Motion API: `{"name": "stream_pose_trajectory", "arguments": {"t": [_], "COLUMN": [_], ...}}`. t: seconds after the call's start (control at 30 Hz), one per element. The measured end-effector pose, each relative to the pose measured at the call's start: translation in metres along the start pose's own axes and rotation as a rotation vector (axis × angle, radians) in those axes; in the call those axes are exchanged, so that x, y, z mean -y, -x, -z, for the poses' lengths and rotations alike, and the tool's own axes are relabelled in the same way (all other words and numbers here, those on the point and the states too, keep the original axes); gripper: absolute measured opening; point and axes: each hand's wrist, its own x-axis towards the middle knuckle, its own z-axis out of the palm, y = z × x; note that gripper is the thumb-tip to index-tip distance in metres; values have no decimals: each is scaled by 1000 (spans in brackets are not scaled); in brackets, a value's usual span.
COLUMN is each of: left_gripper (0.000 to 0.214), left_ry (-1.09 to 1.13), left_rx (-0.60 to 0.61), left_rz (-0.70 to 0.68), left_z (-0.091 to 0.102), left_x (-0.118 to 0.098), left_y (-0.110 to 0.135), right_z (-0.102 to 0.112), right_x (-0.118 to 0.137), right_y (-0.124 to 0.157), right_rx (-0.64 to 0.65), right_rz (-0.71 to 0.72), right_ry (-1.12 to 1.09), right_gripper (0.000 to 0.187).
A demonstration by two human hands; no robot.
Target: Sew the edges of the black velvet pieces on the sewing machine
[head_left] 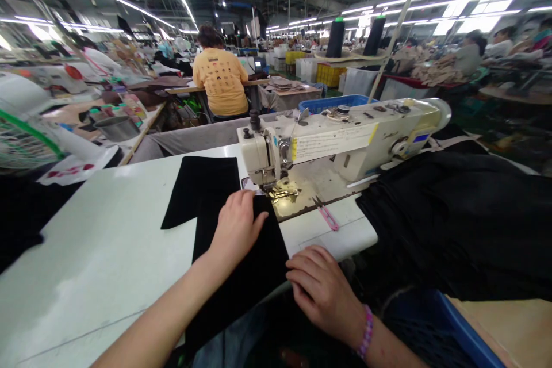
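Observation:
A black fabric panel (241,267) lies on the white table and hangs over its front edge, its far end at the needle area of the sewing machine (332,141). On top of that panel my left hand (236,221) rests palm down, thumb apart, just left of the presser foot (282,192). My right hand (321,284) is at the panel's right edge, fingers together and curled, fingertips on the cloth border; its thumb is partly hidden. A second black piece (200,187) lies flat beyond, partly under or against the first; their overlap is hard to make out.
Pink thread snips (328,215) lie right of the needle. A heap of black fabric (448,213) covers the right side, above a blue basket (461,328). More black cloth (26,213) and a fan (30,126) are at left. Ahead sits a person in yellow (221,77).

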Motion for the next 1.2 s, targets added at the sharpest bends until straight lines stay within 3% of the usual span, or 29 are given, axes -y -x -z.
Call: {"name": "stream_pose_trajectory", "arguments": {"t": [0.1, 0.17, 0.27, 0.6, 0.97, 1.07, 1.2], "left_gripper": [11, 18, 28, 27, 33, 34, 36], "left_ry": [76, 63, 16, -12, 15, 14, 69], "left_rx": [286, 251, 120, 148, 205, 196, 113], "left_rz": [-317, -449, -550, -574, -470, -426, -289], "left_z": [7, 5, -3, -7, -9, -10, -20], "left_x": [-21, -26, -18, 16, 50, 54, 64], "left_y": [58, 84, 93, 30, -29, -39, -41], "right_z": [1, 0, -1, -10, -22, -25, -23], "right_x": [1, 0, -3, -32, -64, -59, -37], "right_y": [-1, -2, -8, -57, -113, -109, -79], "right_rx": [-15, -32, -39, -33, 44, 27, -25], "right_rz": [8, 10, 3, -110, -169, -182, -152], "right_ry": [-3, -1, 8, 141, 327, 333, 236], "right_gripper": [23, 23, 25, 25, 15, 18, 34]}}
